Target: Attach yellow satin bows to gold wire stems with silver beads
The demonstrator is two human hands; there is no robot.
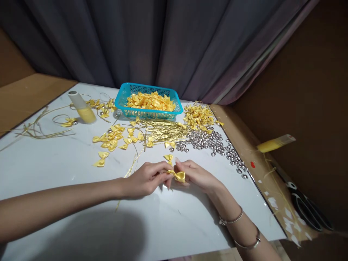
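A yellow ribbon bow point(179, 177) is pinched at its left part between the thumb and fingers of my left hand point(146, 179). My right hand point(197, 175) is curled against the bow's right side, its fingers partly hidden behind the ribbon. The two hands meet just above the table. Another yellow bow point(169, 158) lies right behind my fingertips. Gold cord strands point(133, 165) run out from beneath my left hand. Beyond my hands are a bundle of gold cords point(165, 129) and a spread of shiny silver beads point(202, 139).
A blue basket point(149, 113) full of yellow bows stands at the back. More bows are piled at its right point(199, 115) and loose at left point(112, 137). One glue bottle point(84, 108) stands at left; another yellow-filled bottle point(276, 143) and scissors point(307, 208) lie at right.
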